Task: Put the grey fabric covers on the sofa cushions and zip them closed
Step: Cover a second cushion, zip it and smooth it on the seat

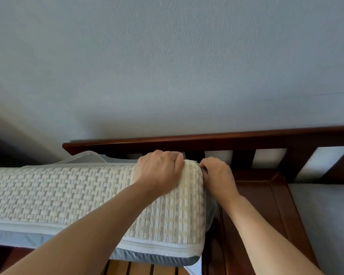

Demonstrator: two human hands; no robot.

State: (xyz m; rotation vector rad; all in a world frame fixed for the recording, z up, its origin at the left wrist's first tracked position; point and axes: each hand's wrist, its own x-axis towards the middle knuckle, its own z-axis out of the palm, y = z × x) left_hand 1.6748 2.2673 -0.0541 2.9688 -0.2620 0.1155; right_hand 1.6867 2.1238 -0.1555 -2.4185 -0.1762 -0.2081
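Observation:
A long sofa cushion (77, 191) with a cream and grey woven top lies across the wooden sofa frame, a grey fabric cover (153, 256) showing along its near edge and far left corner. My left hand (159, 169) grips the cushion's far right corner, fingers curled over the top edge. My right hand (216, 175) sits against the cushion's right end, fingers curled on something small and dark at the corner; what it pinches is hidden.
The dark wooden sofa backrest (207, 139) with slats runs behind the cushion against a pale blue wall (167, 66). A wooden armrest panel (256, 205) lies right of the cushion. Wooden seat slats (137, 268) show below the near edge.

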